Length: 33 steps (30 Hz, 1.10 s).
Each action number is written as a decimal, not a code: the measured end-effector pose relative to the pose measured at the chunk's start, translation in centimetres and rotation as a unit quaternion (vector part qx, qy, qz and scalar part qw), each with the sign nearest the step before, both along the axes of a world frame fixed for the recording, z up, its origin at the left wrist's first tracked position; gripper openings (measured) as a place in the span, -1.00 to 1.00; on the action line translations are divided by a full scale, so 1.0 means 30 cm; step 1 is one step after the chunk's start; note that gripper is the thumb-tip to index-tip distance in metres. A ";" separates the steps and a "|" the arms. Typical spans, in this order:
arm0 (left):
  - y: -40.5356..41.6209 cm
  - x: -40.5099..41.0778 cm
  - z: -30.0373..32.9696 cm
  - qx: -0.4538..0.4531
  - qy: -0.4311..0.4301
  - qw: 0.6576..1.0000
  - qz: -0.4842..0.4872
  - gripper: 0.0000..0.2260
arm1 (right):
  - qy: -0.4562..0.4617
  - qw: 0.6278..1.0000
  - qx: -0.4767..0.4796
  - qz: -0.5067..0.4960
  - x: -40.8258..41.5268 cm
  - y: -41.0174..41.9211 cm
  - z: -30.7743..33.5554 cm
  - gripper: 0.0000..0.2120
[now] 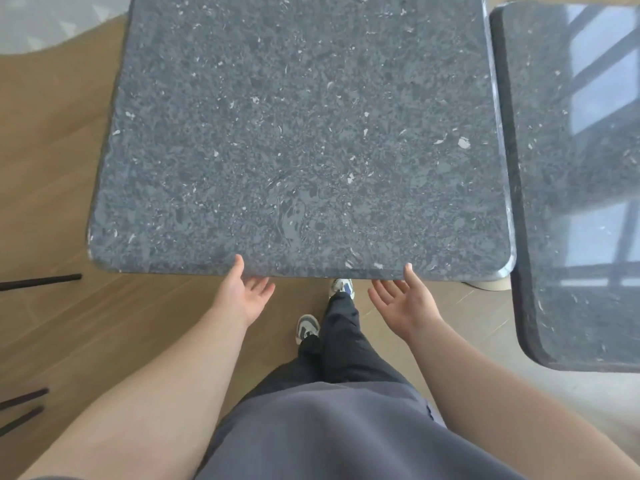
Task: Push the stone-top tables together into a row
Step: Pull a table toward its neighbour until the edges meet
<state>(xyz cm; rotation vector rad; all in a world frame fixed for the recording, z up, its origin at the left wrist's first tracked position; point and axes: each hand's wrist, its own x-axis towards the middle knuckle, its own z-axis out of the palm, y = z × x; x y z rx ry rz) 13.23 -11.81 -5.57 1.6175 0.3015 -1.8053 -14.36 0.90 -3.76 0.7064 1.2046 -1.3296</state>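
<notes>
A square dark grey stone-top table (pixel 298 133) with white flecks fills the middle of the view. A second stone-top table (pixel 581 188) stands to its right, and their facing edges look nearly touching, the right one reaching nearer to me. My left hand (pixel 244 296) is palm up at the near edge of the middle table, thumb tip against the rim, fingers straight below it. My right hand (pixel 403 301) is likewise palm up at the same edge further right, thumb tip at the rim. Neither hand curls round the edge.
Wooden floor (pixel 52 174) lies to the left and below. Thin dark chair or table legs (pixel 38 281) show at the left edge. A pale rug or floor patch (pixel 52 19) is at the top left. My legs and shoes (pixel 341 289) stand under the near edge.
</notes>
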 end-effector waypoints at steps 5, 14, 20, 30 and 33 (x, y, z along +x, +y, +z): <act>-0.056 -0.019 -0.038 -0.023 0.035 0.998 0.048 -0.48 | -0.029 0.993 -0.019 -0.112 -0.004 -0.132 -0.036 -0.60; -0.080 0.004 -0.044 -0.041 0.014 0.994 0.102 -0.67 | -0.063 0.988 -0.075 -0.121 -0.019 -0.107 -0.079 -0.63; -0.072 0.057 -0.060 -0.067 0.039 0.995 0.063 -0.61 | -0.042 0.990 -0.070 -0.118 -0.001 -0.103 -0.068 -0.69; -0.076 0.058 -0.044 -0.099 0.040 0.994 0.000 -0.69 | -0.022 0.991 -0.087 -0.097 0.009 -0.084 -0.048 -0.74; -0.071 0.055 -0.049 -0.105 0.030 0.994 -0.011 -0.73 | -0.023 0.991 -0.101 -0.086 0.005 -0.070 -0.052 -0.75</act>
